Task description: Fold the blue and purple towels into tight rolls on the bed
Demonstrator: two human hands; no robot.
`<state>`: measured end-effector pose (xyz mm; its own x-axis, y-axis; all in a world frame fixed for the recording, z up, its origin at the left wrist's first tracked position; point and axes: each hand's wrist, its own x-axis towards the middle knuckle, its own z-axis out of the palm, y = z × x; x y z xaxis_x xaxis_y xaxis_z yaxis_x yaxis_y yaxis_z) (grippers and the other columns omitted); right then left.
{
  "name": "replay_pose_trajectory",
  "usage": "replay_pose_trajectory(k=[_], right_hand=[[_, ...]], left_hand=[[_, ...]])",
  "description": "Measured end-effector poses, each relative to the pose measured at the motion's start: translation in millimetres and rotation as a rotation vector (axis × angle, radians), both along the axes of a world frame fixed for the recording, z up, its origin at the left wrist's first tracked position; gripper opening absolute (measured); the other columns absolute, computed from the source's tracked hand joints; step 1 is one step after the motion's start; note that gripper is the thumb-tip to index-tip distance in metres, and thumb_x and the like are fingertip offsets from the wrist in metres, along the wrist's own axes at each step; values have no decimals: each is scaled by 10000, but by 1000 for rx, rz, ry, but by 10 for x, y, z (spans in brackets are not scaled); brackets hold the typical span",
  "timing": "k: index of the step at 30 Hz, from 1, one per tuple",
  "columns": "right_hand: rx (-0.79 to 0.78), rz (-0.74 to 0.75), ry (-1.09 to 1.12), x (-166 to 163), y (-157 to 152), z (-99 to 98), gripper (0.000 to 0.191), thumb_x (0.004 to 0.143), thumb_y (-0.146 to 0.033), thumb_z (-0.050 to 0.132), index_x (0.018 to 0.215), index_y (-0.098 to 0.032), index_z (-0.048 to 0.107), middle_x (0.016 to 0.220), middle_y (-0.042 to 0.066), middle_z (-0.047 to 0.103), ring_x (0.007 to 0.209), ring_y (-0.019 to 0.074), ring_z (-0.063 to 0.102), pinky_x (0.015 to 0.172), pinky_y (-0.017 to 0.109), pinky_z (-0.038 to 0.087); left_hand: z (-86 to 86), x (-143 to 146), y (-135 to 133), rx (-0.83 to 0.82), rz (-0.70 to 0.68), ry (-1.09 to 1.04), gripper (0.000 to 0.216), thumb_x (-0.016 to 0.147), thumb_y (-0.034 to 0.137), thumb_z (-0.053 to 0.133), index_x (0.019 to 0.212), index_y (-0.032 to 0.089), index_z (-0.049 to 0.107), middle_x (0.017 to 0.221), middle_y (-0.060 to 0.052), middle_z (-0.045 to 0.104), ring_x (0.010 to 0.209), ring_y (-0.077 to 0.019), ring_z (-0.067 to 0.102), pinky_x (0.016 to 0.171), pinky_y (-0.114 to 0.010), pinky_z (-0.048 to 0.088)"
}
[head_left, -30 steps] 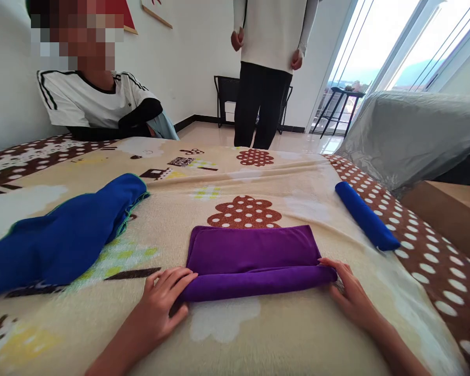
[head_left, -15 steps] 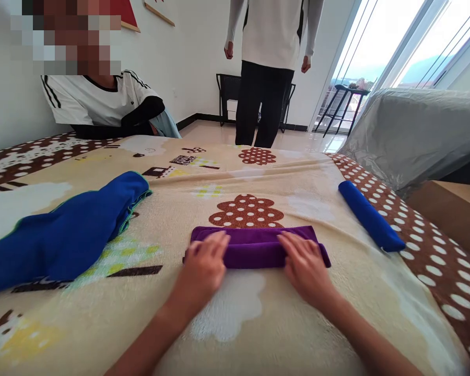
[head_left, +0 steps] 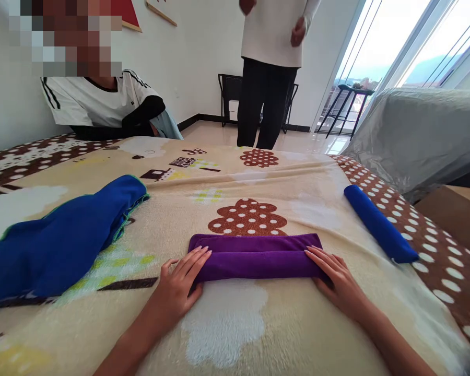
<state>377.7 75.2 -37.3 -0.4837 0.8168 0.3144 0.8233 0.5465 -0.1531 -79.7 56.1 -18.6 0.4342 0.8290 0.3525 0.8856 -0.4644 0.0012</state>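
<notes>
A purple towel [head_left: 254, 257] lies partly rolled on the patterned blanket [head_left: 235, 324] in front of me, a narrow flat strip still showing behind the roll. My left hand [head_left: 180, 284] rests with fingers stretched flat against the roll's left end. My right hand [head_left: 337, 282] lies the same way, fingers extended, at the roll's right end. Neither hand grips anything.
A loose blue towel [head_left: 58, 243] is heaped at the left. A tightly rolled blue towel [head_left: 379, 230] lies at the right on the brown dotted border. One person sits behind the bed at the left [head_left: 102, 102]; another stands beyond it [head_left: 268, 73]. A grey covered sofa [head_left: 419, 136] stands at the right.
The purple towel went from a wide folded rectangle to a narrow roll. My hands moved onto the roll's top half a second ago, then slid back out to its two ends.
</notes>
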Motion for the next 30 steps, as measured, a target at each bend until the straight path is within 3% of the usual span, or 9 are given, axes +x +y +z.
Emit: replay_pose_trajectory(k=[5,9,11,14,17,20,23,27,30], right_hand=[[0,5,74,-92,19,92,504,906,-199,453,1399,-233,555,1324,90,639,1227,237,588,1035,442,436],[-41,2,49,-71,3,269,372,934,-230,429,1246,-201,629,1052,72,708,952,196,647,860,346,502],[-55,-14,12,-131,59,360,294,942,-242,428,1105,-185,666,976,75,703,892,203,635,837,357,494],[-24,-55,-33,-472,193,467,314,918,-170,393,1044,-136,678,1097,154,684,1000,262,622,938,465,445],[-9,45,-62,-1037,257,519,485,877,-107,391,1316,-130,597,1362,150,599,1227,249,561,1067,453,391],[-27,189,-77,-1408,220,501,611,892,-230,489,1496,-153,436,1481,93,521,1329,208,497,1130,376,371],[-15,187,-74,-1260,177,400,658,953,-361,513,1556,-166,339,1524,105,471,1356,235,472,1146,428,363],[49,81,-63,-636,204,186,660,986,-456,520,1561,-202,320,1488,103,510,1322,253,502,1128,476,381],[47,76,-12,-348,270,70,678,968,-479,556,1552,-213,335,1443,110,551,1287,264,531,1097,473,415]], left_hand=[[138,65,-4,41,72,-38,445,860,137,505,1269,240,648,1256,-103,687,1173,-279,611,981,-436,363],[344,-35,-24,-79,88,-58,359,878,186,472,1199,205,633,1112,-68,730,997,-246,657,947,-436,394],[434,19,6,-103,142,-11,328,874,165,440,1131,183,643,1077,-94,732,962,-267,661,942,-478,400],[499,357,104,-64,139,47,351,836,82,408,1066,137,668,1161,-190,700,1107,-336,630,1005,-574,348],[467,829,215,-72,-53,79,442,810,140,511,1235,124,630,1359,-182,624,1301,-295,543,1111,-468,331],[368,1014,282,-87,-159,88,577,842,339,605,1371,114,544,1406,-164,599,1330,-276,529,1109,-392,370],[247,730,269,-82,-137,80,599,952,431,537,1468,141,442,1429,-147,584,1317,-273,537,1097,-418,376],[108,196,175,-38,-67,58,567,1011,474,460,1509,212,387,1480,-105,542,1341,-244,503,1141,-438,304],[43,75,163,-28,-10,48,571,1014,497,449,1507,216,385,1481,-104,538,1338,-249,494,1111,-438,314]])
